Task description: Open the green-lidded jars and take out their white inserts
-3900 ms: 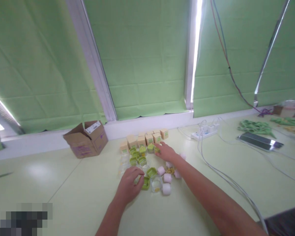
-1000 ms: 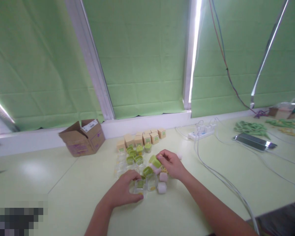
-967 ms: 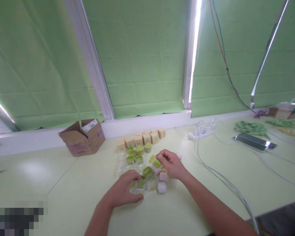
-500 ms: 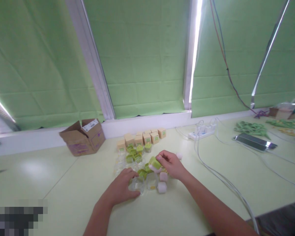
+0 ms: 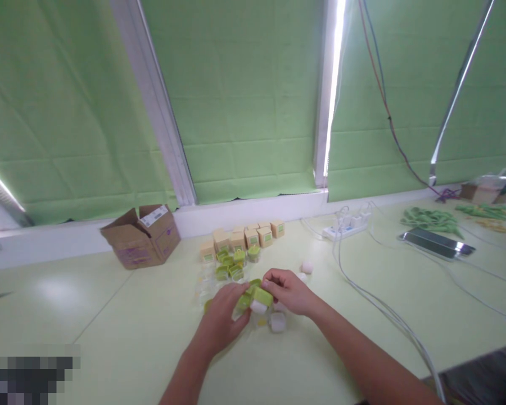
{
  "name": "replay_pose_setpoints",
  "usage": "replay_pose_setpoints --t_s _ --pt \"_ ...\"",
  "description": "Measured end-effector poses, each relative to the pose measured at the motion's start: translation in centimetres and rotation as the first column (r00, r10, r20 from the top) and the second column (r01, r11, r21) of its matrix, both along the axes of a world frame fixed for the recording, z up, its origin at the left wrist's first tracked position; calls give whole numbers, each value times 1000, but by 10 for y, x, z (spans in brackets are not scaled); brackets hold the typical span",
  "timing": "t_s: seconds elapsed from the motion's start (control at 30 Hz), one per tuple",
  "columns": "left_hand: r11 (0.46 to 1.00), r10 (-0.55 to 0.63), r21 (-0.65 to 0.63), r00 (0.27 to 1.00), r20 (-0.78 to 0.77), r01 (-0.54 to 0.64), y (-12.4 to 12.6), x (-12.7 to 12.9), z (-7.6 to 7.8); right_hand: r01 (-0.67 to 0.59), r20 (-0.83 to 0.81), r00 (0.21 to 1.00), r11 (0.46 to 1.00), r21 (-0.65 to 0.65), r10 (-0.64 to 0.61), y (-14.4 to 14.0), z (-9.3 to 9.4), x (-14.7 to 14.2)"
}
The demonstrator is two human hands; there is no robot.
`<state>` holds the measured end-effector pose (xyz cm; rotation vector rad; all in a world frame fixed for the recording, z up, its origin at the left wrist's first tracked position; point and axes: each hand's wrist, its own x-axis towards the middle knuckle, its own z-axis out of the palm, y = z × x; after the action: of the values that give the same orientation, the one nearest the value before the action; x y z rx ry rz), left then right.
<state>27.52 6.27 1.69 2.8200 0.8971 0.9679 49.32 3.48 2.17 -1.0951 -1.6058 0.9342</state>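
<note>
Head view: left hand (image 5: 221, 318) and right hand (image 5: 287, 290) close together on one small green-lidded clear plastic jar (image 5: 255, 298); finished jars (image 5: 236, 261) and small tan cartons (image 5: 244, 239) wait behind, loose white foam pieces (image 5: 277, 322) remain.

My left hand (image 5: 223, 318) and right hand (image 5: 287, 289) are meeting over the table (image 5: 109, 332), pinching a green cap (image 5: 262, 296) with a white piece (image 5: 258, 307) between them; tan boxes (image 5: 240, 239) are sitting farther off.

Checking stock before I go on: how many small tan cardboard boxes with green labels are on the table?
6 small tan cardboard boxes show, in a row before the window ledge, left to right. More may be hidden behind.
</note>
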Motion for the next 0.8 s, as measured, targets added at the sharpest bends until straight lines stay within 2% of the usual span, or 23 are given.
replay_pose_setpoints --t_s 0.17,0.33,0.47,0.53,0.63,0.73,0.8 --pt "996 -94 -7 995 -41 94 -4 8 -5 -79 17 997 995 -56 80 -4 -1 -5" --pt "995 -102 -21 983 -154 100 -5 7 -5 -94 49 994 991 -93 98 -4 -4 -5" --pt "991 -128 -42 990 -62 126 -9 9 -4 -94 46 994 992 -83 98 -3 -3 -5" --pt "989 -137 -45 990 36 139 -12 11 -3 -71 43 996 996 -58 74 -3 -1 -5" --pt "995 -95 -19 986 137 98 -15 14 0 -10 16 1000 1000 15 9 -3 1 -4" --pt "997 -29 -68 987 158 40 -16 16 1 25 16 1000 991 134 -27 -7 6 -3" --pt "993 -4 -119 991 137 20 -16 17 2 -2 70 997 973 231 -15 -10 9 -3"
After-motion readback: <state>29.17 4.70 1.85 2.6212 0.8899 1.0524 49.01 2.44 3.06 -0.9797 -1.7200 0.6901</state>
